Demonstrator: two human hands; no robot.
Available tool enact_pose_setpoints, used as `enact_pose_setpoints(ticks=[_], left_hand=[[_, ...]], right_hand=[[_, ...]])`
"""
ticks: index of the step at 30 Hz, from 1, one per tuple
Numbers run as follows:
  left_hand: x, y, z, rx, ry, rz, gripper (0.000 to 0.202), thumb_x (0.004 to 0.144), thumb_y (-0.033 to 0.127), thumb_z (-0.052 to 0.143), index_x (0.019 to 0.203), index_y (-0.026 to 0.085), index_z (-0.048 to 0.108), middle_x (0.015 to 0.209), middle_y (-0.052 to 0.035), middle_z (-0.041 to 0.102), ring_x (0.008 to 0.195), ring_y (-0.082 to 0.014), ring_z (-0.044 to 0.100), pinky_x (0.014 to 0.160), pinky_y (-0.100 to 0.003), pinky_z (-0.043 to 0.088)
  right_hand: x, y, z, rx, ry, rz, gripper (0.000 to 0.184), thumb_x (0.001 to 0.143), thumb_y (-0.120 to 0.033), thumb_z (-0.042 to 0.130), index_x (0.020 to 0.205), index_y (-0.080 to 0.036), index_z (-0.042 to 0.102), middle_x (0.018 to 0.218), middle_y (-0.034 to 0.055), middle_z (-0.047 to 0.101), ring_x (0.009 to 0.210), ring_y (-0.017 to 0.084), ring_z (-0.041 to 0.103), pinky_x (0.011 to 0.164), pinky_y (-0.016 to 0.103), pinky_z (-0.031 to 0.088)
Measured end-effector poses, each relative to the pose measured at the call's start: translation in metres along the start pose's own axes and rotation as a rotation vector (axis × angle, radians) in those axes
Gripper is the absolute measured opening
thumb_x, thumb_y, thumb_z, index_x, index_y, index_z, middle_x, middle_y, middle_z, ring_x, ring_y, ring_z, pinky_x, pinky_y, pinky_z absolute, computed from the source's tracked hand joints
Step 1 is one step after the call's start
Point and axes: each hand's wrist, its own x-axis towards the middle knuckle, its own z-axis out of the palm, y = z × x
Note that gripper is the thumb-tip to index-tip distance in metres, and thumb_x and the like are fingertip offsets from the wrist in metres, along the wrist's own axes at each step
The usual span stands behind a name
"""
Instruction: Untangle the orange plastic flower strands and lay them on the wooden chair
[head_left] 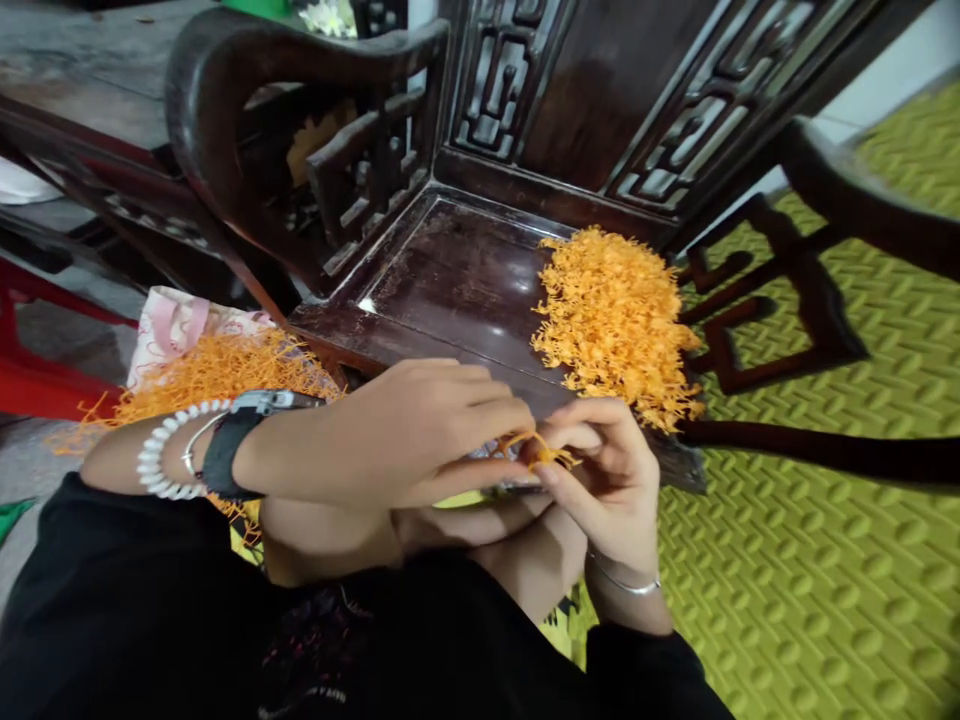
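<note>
My left hand [420, 430] and my right hand [607, 480] meet in front of me, both pinched on a small orange strand piece [544, 452] held between the fingertips. The left wrist wears a white bead bracelet and a dark watch; the right wrist wears a thin bangle. Just beyond the hands a heap of small orange pieces [615, 320] lies on the dark wooden chair seat [457, 280]. To the left, behind my forearm, a mass of long orange strands [217, 370] spills from a pale bag [176, 320].
The carved dark wooden chair [525, 90] has a curved armrest [247, 60] at left and another at right. A green patterned mat [810, 560] covers the floor on the right. A red stool [30, 380] stands at far left. My dark-clothed legs fill the foreground.
</note>
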Motion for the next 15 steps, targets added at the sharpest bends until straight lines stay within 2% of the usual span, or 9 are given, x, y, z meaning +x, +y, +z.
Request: enact_pose_setpoints(ticks=[4,9,11,15], left_hand=[[0.028,0.005,-0.006,-0.293,-0.047,0.006,0.015,0.094,0.025,0.047,0.087,0.019,0.058,0.082,0.0011,0.062,0.073,-0.0111,0.055,0.069,-0.024,0.042],[0.048,0.011,0.0,-0.652,-0.095,-0.044,0.024,0.097,0.027,0.042,0.078,0.017,0.054,0.069,0.0038,0.052,0.062,-0.0077,0.047,0.057,-0.02,0.037],[0.05,0.011,0.005,-0.694,-0.104,-0.068,0.025,0.096,0.027,0.044,0.074,0.016,0.051,0.066,0.0041,0.047,0.061,-0.0073,0.043,0.055,-0.019,0.035],[0.047,0.009,0.012,-0.628,-0.173,-0.104,0.027,0.095,0.03,0.046,0.072,0.016,0.049,0.064,0.004,0.043,0.059,-0.0076,0.04,0.053,-0.019,0.033]], right_hand=[[-0.014,-0.007,-0.012,0.029,0.103,0.0,0.022,0.083,-0.017,0.063,0.102,-0.024,0.056,0.072,-0.001,0.062,0.055,0.01,0.057,0.05,0.022,0.047],[-0.027,-0.013,-0.017,0.095,0.173,-0.038,0.02,0.085,-0.023,0.06,0.104,-0.024,0.053,0.067,-0.0018,0.059,0.047,0.009,0.05,0.045,0.022,0.043],[-0.032,-0.016,-0.017,0.11,0.222,-0.068,0.021,0.085,-0.023,0.061,0.105,-0.025,0.053,0.067,-0.0023,0.059,0.045,0.009,0.05,0.044,0.022,0.043],[-0.041,-0.018,-0.016,0.115,0.334,-0.159,0.027,0.084,-0.021,0.062,0.109,-0.028,0.052,0.069,-0.0028,0.061,0.045,0.01,0.051,0.043,0.023,0.044]])
